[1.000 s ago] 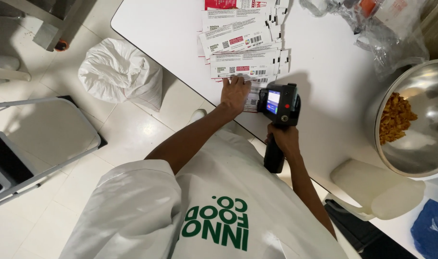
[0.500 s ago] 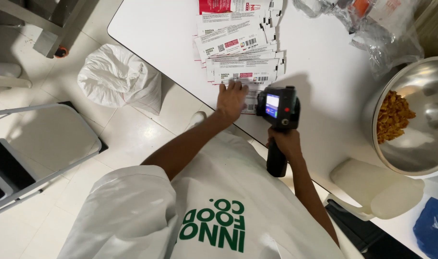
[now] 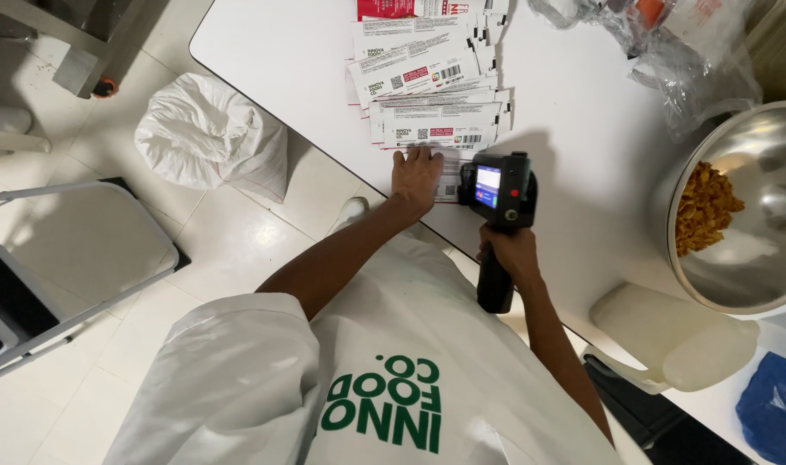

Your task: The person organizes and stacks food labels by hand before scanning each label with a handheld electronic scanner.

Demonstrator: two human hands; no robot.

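Your left hand (image 3: pixel 416 175) is lying flat, fingers spread, pressing on the nearest pouch (image 3: pixel 449 164) at the table (image 3: pixel 272 52) edge; your right hand (image 3: pixel 507 256) is gripping the handle of the black printer (image 3: pixel 496 194), its head resting on that pouch beside your left hand

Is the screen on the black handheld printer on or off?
On: the black handheld printer shows a lit blue-white screen, held by the right hand.
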